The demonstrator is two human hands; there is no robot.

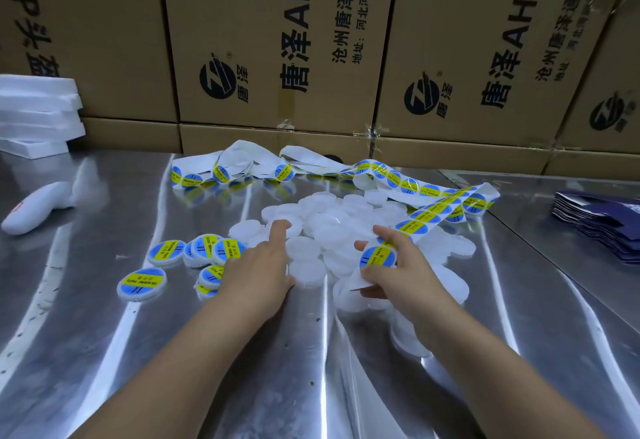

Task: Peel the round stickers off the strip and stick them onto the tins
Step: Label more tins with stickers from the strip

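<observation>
Right hand (405,275) fingers (384,231) pinch strip (427,218) end, sticker (376,258) up. Left hand (256,265) open, index touching blank tins (322,220), just left of sticker.

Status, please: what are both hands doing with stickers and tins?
Left hand reaching, touching the plain tins. Right hand pinches the strip at its next sticker. Strip drapes over the tins; nothing blocks.

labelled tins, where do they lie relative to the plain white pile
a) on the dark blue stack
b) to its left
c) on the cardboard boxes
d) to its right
b: the labelled tins cluster on the metal table left of the plain white pile, by the left hand, while the right hand grips the sticker strip.
</observation>
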